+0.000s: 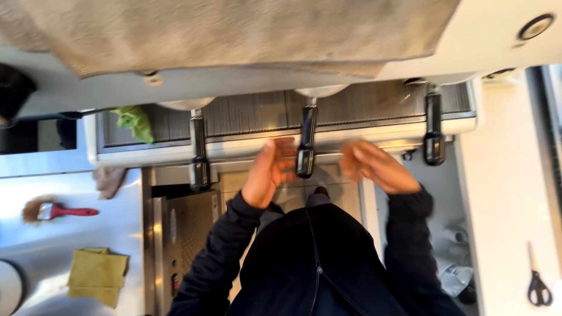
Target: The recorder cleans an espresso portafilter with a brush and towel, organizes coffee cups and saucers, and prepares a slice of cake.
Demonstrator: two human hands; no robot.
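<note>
The espresso machine [281,82] fills the space beyond my hands, its white body running from far off my left side to past my right, with a big grey towel [234,32] draped over its top. Under it, just past my fingertips, lies the ribbed drip tray [357,108].

To the left of my left arm stretches a steel counter [64,187]. On it, well off to my left, lies a folded yellow cloth [97,275], and further out a small brush with a red handle [55,211]. A crumpled green cloth [134,122] sits on the tray, ahead and left of my left hand.

Three black portafilter handles hang from the machine: the left handle [199,155] is beside my left hand, the middle handle [306,146] sits between my two hands, and the right handle [433,131] is out past my right hand. Black scissors [537,281] lie on the white counter, well off to my right.

My left hand [270,169] is open, fingers spread loosely, its fingertips just beside the middle handle; I cannot tell whether they touch it. My right hand [374,167] is blurred, open and empty, near the same handle but apart from it.
</note>
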